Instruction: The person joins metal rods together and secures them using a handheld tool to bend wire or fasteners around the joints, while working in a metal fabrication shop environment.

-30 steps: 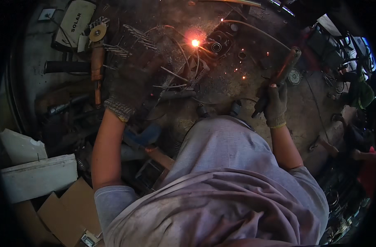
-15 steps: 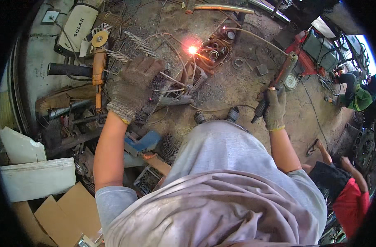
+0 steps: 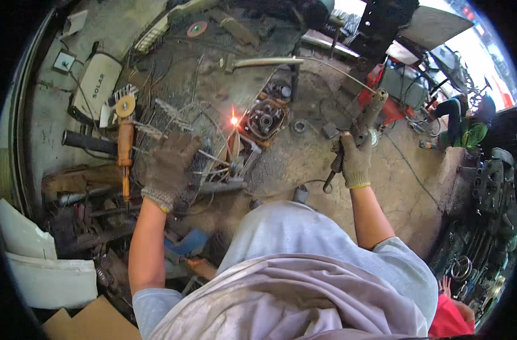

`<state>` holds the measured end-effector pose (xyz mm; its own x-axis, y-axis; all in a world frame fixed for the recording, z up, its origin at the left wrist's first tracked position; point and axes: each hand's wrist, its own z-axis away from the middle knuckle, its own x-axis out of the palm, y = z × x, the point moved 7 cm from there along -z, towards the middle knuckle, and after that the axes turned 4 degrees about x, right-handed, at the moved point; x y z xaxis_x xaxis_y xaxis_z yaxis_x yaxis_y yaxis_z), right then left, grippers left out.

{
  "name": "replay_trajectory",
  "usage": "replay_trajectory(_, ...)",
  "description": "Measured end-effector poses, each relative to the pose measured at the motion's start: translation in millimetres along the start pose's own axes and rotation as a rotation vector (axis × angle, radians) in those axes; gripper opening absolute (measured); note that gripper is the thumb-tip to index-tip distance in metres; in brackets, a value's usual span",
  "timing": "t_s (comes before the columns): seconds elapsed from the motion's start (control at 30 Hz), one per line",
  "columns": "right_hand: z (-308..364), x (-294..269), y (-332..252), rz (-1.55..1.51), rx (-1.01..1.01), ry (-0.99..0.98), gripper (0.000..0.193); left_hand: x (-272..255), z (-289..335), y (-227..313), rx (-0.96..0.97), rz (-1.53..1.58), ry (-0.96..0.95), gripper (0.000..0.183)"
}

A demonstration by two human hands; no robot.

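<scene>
Head view, right hand point(image 3: 356, 161) clenched around the holder point(image 3: 373, 110), its head beyond the fingers, handle end jutting below, long axis slanting lower left to upper right, rod point(image 3: 342, 72) pointing upper left, left hand point(image 3: 169, 165) palm-down, grip impossible to tell.

A grimy worktop point(image 3: 216, 90) carries a hammer point(image 3: 264, 62), an abrasive disc point(image 3: 192, 30) and ribbed metal rods point(image 3: 172, 113), the concrete floor point(image 3: 391, 192) a metal ring point(image 3: 294, 130).
</scene>
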<state>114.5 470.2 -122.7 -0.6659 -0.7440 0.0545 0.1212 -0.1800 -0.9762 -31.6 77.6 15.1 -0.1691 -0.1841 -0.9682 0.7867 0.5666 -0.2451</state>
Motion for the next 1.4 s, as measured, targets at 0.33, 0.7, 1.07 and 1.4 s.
replay_trajectory(0.33,-100.7,-9.0,-148.5,0.339,-0.362,0.287,0.070,-38.9,32.6,18.8,-0.281,-0.044,0.062,0.072)
replay_trajectory(0.7,-271.7,71.9,-216.0,0.285,-0.562,0.427,0.048,22.6,167.2,90.4,-0.654,0.326,0.281,0.055)
replay_trajectory(1.07,-338.1,109.9,-154.0,0.727,-0.529,0.497,0.056,110.8,302.2,202.4,-1.207,0.611,-0.100,0.060)
replay_trajectory(1.4,-268.8,85.8,-152.8,0.723,-0.703,0.510,0.090,153.1,279.5,227.4,-1.184,0.730,-0.070,0.053)
